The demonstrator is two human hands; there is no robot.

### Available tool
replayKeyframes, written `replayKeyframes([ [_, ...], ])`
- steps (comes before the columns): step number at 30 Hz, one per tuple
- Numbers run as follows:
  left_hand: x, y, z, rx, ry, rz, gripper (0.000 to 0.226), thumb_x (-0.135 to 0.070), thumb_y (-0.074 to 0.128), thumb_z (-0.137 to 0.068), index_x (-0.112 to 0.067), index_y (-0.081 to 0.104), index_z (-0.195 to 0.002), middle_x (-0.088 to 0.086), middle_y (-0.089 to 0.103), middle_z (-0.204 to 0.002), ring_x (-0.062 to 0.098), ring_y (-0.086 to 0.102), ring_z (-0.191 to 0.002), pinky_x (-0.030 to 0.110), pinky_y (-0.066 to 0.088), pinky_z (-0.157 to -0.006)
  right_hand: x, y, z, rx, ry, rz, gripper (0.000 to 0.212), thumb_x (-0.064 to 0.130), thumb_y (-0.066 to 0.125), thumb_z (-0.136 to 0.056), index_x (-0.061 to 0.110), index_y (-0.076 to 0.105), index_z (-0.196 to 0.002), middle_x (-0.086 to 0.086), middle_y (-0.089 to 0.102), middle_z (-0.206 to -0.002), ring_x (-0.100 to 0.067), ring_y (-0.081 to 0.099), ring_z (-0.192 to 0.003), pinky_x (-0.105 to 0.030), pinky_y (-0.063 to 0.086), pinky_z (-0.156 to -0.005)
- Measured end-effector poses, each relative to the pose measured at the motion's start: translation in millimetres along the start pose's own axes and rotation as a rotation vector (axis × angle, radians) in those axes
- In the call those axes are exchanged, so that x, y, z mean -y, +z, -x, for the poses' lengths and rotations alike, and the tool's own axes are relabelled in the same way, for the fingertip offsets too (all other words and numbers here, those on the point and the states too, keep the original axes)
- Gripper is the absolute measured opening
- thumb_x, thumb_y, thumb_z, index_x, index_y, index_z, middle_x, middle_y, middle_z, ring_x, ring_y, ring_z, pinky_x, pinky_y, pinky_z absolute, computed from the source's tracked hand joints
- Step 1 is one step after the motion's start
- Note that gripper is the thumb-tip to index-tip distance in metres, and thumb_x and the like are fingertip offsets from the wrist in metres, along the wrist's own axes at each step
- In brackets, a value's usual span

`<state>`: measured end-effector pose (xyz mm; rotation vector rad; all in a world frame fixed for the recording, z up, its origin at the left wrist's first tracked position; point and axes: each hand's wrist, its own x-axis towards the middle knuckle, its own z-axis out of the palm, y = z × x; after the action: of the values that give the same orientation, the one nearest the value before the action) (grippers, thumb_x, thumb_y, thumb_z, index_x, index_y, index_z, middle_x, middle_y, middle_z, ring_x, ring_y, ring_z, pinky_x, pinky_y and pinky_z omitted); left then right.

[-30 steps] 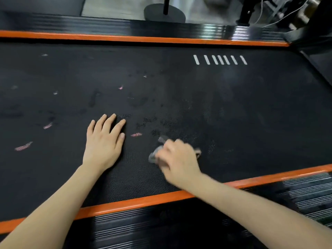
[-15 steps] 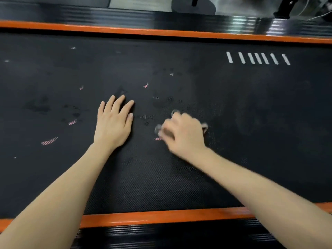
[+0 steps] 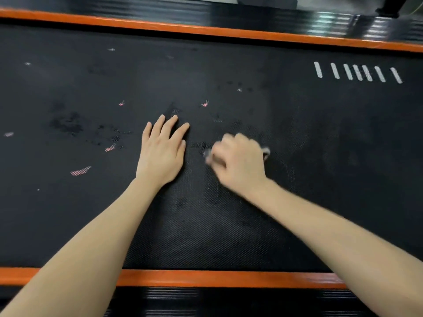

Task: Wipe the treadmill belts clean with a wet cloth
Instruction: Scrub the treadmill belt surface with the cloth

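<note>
The black textured treadmill belt (image 3: 297, 138) fills the view, with dark smudges and small pink and white flecks on its left half. My left hand (image 3: 161, 154) lies flat on the belt, fingers straight and together. To its right, my right hand (image 3: 238, 161) grips a small grey cloth (image 3: 266, 152) and presses it on the belt. Only the cloth's edges show, at the fingertips and behind the knuckles. The right hand is motion-blurred.
Orange strips border the belt at the far side (image 3: 206, 30) and the near side (image 3: 217, 278), with ribbed black side rails (image 3: 174, 300) beyond them. A row of white dashes (image 3: 357, 72) marks the belt at the upper right. A dark round base (image 3: 266, 0) stands past the far rail.
My right hand with the cloth moved away from the near orange strip toward the belt's middle and closer to my left hand. The view shifted left; the left hand stays flat.
</note>
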<state>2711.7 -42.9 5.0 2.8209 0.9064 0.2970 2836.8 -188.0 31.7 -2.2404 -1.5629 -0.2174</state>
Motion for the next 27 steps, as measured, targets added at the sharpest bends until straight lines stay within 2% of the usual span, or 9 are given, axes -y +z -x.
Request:
replayKeyframes([
  [3,1,-1,0,-0.010,0.002,-0.010,0.055,-0.035,0.020,-0.093,-0.020,0.047,-0.138,0.010,0.041,-0.146,0.034,0.028,-0.139,0.049,0.015,-0.115,23,-18,66,0.118,-0.207,-0.100,0.020,0.032,0.067,-0.081,0.016,0.059,-0.071,0.001,0.053,-0.070,-0.021,0.048,-0.064,-0.031,0.034,-0.050],
  [6,1,0,1,-0.012,0.004,-0.017,0.055,-0.035,0.020,-0.093,-0.020,0.047,-0.138,0.010,0.042,-0.145,0.035,0.029,-0.138,0.050,0.015,-0.114,12,-16,60,0.139,-0.299,-0.041,0.018,0.028,0.067,-0.080,0.016,0.057,-0.071,0.000,0.051,-0.068,-0.021,0.046,-0.061,-0.029,0.029,-0.050],
  [9,1,1,1,-0.013,-0.003,-0.009,0.054,-0.034,0.021,-0.093,-0.020,0.046,-0.138,0.010,0.041,-0.146,0.034,0.027,-0.139,0.048,0.013,-0.115,2,-3,8,0.042,-0.113,0.074,0.024,0.027,0.074,-0.073,0.015,0.055,-0.065,-0.002,0.051,-0.064,-0.024,0.048,-0.058,-0.029,0.028,-0.049],
  [11,1,1,0,-0.018,-0.007,0.001,0.051,-0.032,0.025,-0.094,-0.020,0.046,-0.139,0.010,0.040,-0.147,0.033,0.026,-0.140,0.047,0.012,-0.115,5,1,5,-0.008,-0.019,0.080,0.026,0.027,0.074,-0.074,0.016,0.053,-0.063,0.000,0.050,-0.063,-0.023,0.046,-0.057,-0.029,0.026,-0.050],
  [16,2,3,-1,-0.025,-0.002,0.000,0.048,-0.030,0.029,-0.095,-0.020,0.045,-0.139,0.010,0.039,-0.147,0.033,0.025,-0.140,0.048,0.012,-0.116,11,-25,86,0.078,-0.195,0.013,0.027,0.033,0.066,-0.082,0.015,0.055,-0.066,0.002,0.055,-0.069,-0.021,0.047,-0.061,-0.031,0.033,-0.050],
  [18,2,3,0,-0.026,-0.003,-0.008,0.048,-0.030,0.029,-0.095,-0.020,0.045,-0.139,0.010,0.040,-0.147,0.033,0.026,-0.140,0.049,0.012,-0.115,5,-23,87,0.098,-0.213,0.018,0.029,0.035,0.064,-0.083,0.015,0.055,-0.065,0.002,0.055,-0.067,-0.021,0.048,-0.060,-0.030,0.033,-0.049],
  [20,2,3,-1,-0.025,-0.005,-0.016,0.049,-0.031,0.028,-0.095,-0.021,0.045,-0.139,0.010,0.040,-0.147,0.033,0.026,-0.140,0.048,0.013,-0.115,6,-15,66,0.080,-0.186,0.046,0.030,0.036,0.062,-0.086,0.015,0.056,-0.065,0.001,0.053,-0.064,-0.021,0.047,-0.059,-0.032,0.032,-0.049],
  [24,2,4,-1,-0.023,-0.005,-0.003,0.049,-0.030,0.029,-0.094,-0.020,0.045,-0.139,0.010,0.039,-0.147,0.033,0.025,-0.140,0.048,0.012,-0.115,9,12,-4,-0.045,0.000,0.129,0.029,0.034,0.068,-0.081,0.016,0.053,-0.064,0.000,0.052,-0.061,-0.026,0.050,-0.057,-0.029,0.029,-0.050],
  [27,3,3,-1,-0.025,0.002,-0.001,0.046,-0.028,0.032,-0.096,-0.021,0.045,-0.140,0.009,0.038,-0.148,0.032,0.024,-0.140,0.047,0.011,-0.116,14,13,0,-0.042,-0.004,0.097,0.026,0.034,0.065,-0.083,0.018,0.055,-0.066,0.002,0.054,-0.065,-0.024,0.051,-0.060,-0.031,0.031,-0.051],
])
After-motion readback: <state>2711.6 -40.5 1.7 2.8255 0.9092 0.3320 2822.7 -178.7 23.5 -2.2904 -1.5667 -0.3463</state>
